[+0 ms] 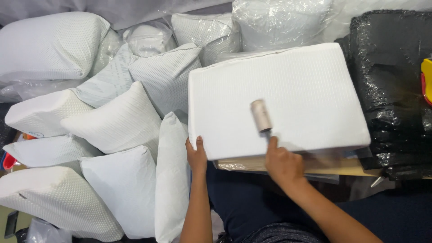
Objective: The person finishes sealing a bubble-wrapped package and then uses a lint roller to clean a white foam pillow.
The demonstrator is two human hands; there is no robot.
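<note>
A large white rectangular pillow (pixel 288 90) lies flat in front of me on a brown board. My right hand (pixel 282 163) grips the handle of a lint roller (pixel 261 115), whose beige roll rests on the pillow's top near its front edge. At the front left corner of the pillow, my left hand (pixel 196 155) holds the edge, thumb on top.
Several white cushions (pixel 117 121) are piled to the left, some upright beside the pillow. Plastic-wrapped pillows (pixel 274 22) stand behind. A bundle in black wrap (pixel 396 85) sits at the right, with a yellow and red object (pixel 426 81) at the frame edge.
</note>
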